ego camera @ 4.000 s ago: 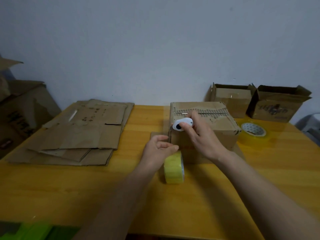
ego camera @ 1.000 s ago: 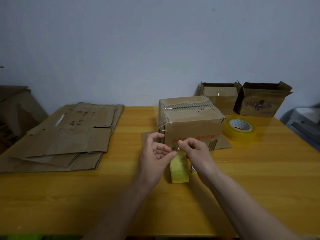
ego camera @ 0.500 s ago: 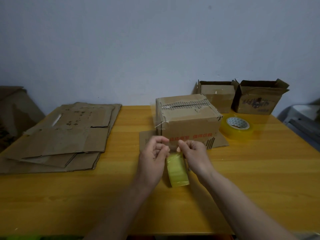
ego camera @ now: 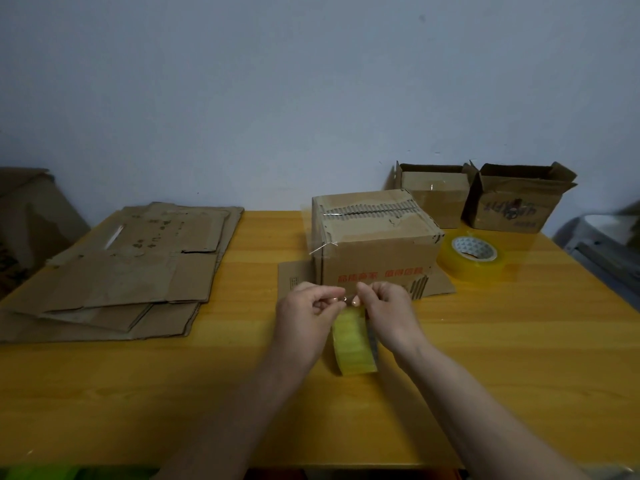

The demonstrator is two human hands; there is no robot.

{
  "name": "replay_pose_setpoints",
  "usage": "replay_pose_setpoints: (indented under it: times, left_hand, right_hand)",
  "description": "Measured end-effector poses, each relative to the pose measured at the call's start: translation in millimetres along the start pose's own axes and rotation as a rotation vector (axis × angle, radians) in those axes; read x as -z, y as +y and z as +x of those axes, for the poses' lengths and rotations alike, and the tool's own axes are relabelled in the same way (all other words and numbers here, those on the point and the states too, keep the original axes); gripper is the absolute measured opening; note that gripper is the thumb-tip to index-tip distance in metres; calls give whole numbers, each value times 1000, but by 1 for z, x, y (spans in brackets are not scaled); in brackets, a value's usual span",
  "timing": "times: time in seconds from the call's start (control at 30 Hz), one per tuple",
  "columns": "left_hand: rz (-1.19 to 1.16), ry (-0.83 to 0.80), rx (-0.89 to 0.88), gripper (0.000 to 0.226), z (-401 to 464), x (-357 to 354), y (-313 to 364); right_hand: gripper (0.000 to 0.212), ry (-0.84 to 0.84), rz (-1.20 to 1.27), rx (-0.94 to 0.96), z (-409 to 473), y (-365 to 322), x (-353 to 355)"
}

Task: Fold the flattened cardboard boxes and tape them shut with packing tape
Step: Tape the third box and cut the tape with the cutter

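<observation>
Left grip: my left hand (ego camera: 306, 315) has fingers curled, thumb and forefinger pinching sth small at the top of the tape roll (ego camera: 353, 344). I judge it is the loose tape end, but it is too small to be sure.
Right grip: my right hand (ego camera: 389, 311) is curled the same way, fingertips nearly meeting the left ones, pinching at the same spot.
Roll: yellow, stands on edge on the table (ego camera: 519, 358), between both wrists, just in front of the box.
Box: the folded box (ego camera: 375, 244) sits behind the hands, top seam taped, a loose tape strip sticks out at its left corner. Its lower flaps lie spread on the table.
Risk 1: the tape end can stick back on the roll or tear narrow if I pull crooked w/ one hand.
Risk 2: the roll can tip or roll away, as nothing grips its body.
Around: flattened boxes (ego camera: 131, 268) stacked at left; second tape roll (ego camera: 472, 256) lies flat at right; two open boxes (ego camera: 485, 199) at the back.
</observation>
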State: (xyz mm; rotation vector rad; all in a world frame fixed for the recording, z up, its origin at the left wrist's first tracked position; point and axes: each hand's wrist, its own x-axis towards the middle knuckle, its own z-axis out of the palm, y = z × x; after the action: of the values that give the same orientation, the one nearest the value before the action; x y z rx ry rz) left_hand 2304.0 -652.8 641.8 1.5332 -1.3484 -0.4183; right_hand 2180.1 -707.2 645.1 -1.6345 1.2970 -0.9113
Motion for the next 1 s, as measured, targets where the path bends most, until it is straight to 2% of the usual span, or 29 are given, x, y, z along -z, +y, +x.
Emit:
replay_pose_setpoints:
  times: [0.13, 0.2, 0.27, 0.37, 0.47, 0.53, 0.63, 0.73, 0.8, 0.9, 0.97, 1.0]
  left_hand:
    - [202, 10, -48, 8, 3, -4, 1]
    - [272, -1, -44, 5, 1, -8, 2]
    - [220, -21, 39, 3, 3, -9, 1]
    - [46, -82, 183, 13, 7, -7, -6]
    - [-76, -104, 261, 15, 8, -2, -11]
    - [-119, -131, 296, 11, 8, 1, -10]
    - [-133, -118, 257, 11, 7, 4, -6]
    - [-40, -90, 168, 10, 6, 6, -1]
    - [-74, -67, 161, 12, 7, 6, -1]
    - [-167, -29, 174, 16, 5, 5, 0]
    - [-228, -14, 196, 15, 4, 3, 0]
    - [-255, -5, 201, 15, 5, 2, 1]
  right_hand:
    - [37, 35, -163, 50, 0, 3, -1]
    - [38, 50, -150, 81, -1, 5, 0]
    - [36, 40, -80, 100, -3, 6, 1]
    - [26, 32, -57, 125, -3, 11, 1]
    - [37, -1, 14, 143, 1, 17, 11]
    - [38, -97, 21, 212, 1, 15, 18]
    - [33, -231, -55, 295, -3, 7, 19]
    - [20, -179, -218, 325, -1, 3, 15]
    - [5, -146, -227, 298, 0, 0, 16]
    - [11, -158, -148, 256, -1, -2, 19]
    - [7, -128, -110, 238, -4, -1, 22]
    - [17, -120, -106, 231, -5, 0, 23]
